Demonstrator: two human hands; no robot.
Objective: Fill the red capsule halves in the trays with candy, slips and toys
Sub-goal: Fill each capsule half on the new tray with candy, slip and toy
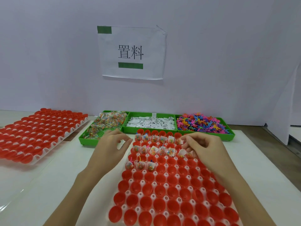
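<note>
Near tray of red capsule halves is cut off at the bottom edge; both forearms also run out of frame. Left hand hovers at the tray's left edge, fingers curled, thumb and forefinger close together; can't tell if they pinch anything. Right hand sits over the tray's right side, fingers curled around small items: a white slip and a candy packet show under them, the rest hidden. Filled halves lie between the two hands; empty ones nearer. Beyond the fingertips: green bins of candy, slips, toys. Far left, second tray. Paper sign on wall.
</note>
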